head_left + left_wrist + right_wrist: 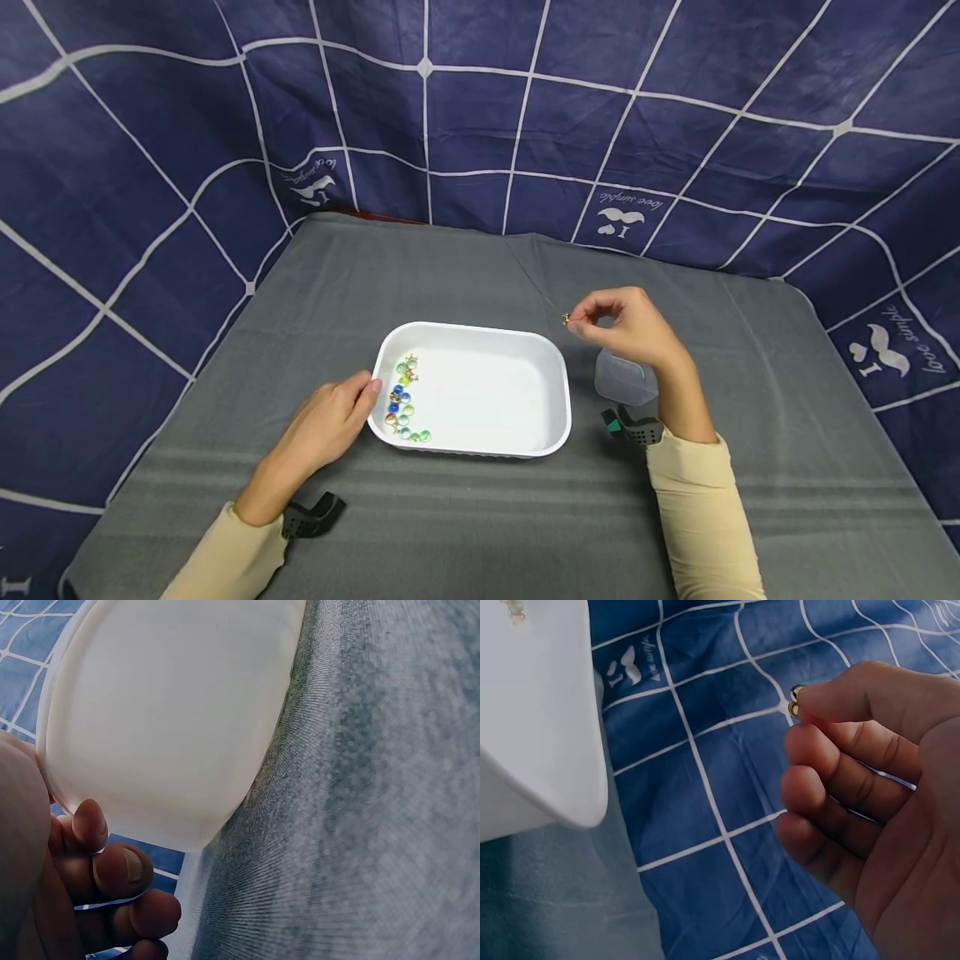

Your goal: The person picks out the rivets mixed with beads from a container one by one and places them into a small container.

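Starting with the head view, I observe from my remote station a white tray point(487, 387) on the grey-covered bench point(480, 517), centre of the frame. Glass beads point(397, 389) and small gold pieces lie clustered along its left end; I cannot tell what gathered them there. The left hand point(322, 422) grips the tray's left rim between thumb and fingers, presumably to stop it sliding. Right of centre, just above the tray's upper right corner in the frame, the right hand point(628, 332) pinches a gold charm point(566, 319) between thumb and fingertip. I judge this grip suits so small an item. A clear container point(625, 379) stands just beside the tray, partly covered by that hand and wrist; its place there seems chosen for easy reach. Its contents cannot be confirmed.

In the left wrist view, I note the tray's outer wall across the upper left, with fingertips curled at its lower edge; the thumb's contact is hidden.

In the right wrist view, I find the charm right of centre in the upper frame, tightly pinched, the remaining fingers folded inward, apparently out of its way. The tray's edge appears at left, well apart from the hand.
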Motion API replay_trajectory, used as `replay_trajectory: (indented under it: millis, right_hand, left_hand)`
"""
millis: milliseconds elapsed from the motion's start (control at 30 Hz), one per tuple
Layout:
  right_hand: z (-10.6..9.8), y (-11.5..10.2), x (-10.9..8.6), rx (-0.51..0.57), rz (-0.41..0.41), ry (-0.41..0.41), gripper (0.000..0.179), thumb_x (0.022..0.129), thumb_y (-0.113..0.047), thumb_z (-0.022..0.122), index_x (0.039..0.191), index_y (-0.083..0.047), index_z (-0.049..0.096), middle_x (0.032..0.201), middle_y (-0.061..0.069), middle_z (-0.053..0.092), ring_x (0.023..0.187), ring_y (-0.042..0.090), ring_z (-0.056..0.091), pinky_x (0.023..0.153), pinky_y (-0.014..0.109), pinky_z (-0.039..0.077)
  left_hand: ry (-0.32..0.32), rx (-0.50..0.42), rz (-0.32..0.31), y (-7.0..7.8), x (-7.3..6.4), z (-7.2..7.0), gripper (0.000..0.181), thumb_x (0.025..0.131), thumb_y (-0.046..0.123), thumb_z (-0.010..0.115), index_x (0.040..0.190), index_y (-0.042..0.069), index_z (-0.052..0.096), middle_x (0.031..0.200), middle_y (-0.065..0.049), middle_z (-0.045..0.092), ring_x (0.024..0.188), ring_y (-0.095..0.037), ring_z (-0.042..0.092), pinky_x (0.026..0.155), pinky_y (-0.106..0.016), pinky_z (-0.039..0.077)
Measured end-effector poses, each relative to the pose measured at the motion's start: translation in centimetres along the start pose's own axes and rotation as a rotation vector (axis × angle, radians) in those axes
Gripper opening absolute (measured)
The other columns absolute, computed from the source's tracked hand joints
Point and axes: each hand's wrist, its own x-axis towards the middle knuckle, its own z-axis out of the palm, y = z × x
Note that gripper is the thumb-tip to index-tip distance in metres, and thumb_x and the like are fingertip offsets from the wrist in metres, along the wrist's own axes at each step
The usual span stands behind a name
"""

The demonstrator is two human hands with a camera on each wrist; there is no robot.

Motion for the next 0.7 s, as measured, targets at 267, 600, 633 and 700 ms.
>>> replay_trajectory:
  millis: [267,600,633,700]
  right_hand:
    - [-1.3,0.3,-0.6,-0.005,0.018,0.04,0.009,0.084,0.007,0.07,0.081,-0.002,0.073,0.078,0.004,0.069,0.069,0.011,0.059,0.066,0.02,0.048]
    - [-3.1,1.3,-2.4,-0.07,0.068,0.094,0.005,0.084,0.006,0.071,0.087,0.002,0.074,0.08,0.006,0.07,0.071,0.009,0.06,0.068,0.017,0.047]
    - [-3.3,1.4,-2.6,-0.072,0.07,0.098,0.005,0.084,0.006,0.071,0.087,0.003,0.074,0.08,0.005,0.07,0.071,0.009,0.06,0.068,0.018,0.047]
    - [-3.5,1.7,-2.8,-0.076,0.074,0.104,0.005,0.084,0.006,0.072,0.087,0.002,0.074,0.079,0.005,0.07,0.071,0.009,0.06,0.068,0.018,0.047]
  left_hand:
    - [-0.006,-0.002,-0.006,0.2,0.0,0.0,0.027,0.105,0.021,0.049,0.079,0.013,0.049,0.06,0.005,0.034,0.051,-0.01,0.033,0.048,-0.029,0.027]
    - [0.023,0.005,0.023,0.1,0.1,0.2,0.028,0.104,0.019,0.051,0.076,0.014,0.047,0.06,0.006,0.033,0.053,-0.012,0.036,0.049,-0.03,0.028]
    - [0.025,0.006,0.025,0.0,0.1,0.2,0.028,0.104,0.019,0.051,0.076,0.014,0.047,0.06,0.006,0.033,0.052,-0.012,0.036,0.048,-0.03,0.028]
    - [0.026,0.007,0.027,-0.1,0.1,0.2,0.028,0.104,0.019,0.051,0.076,0.014,0.047,0.06,0.006,0.033,0.052,-0.012,0.036,0.048,-0.03,0.028]
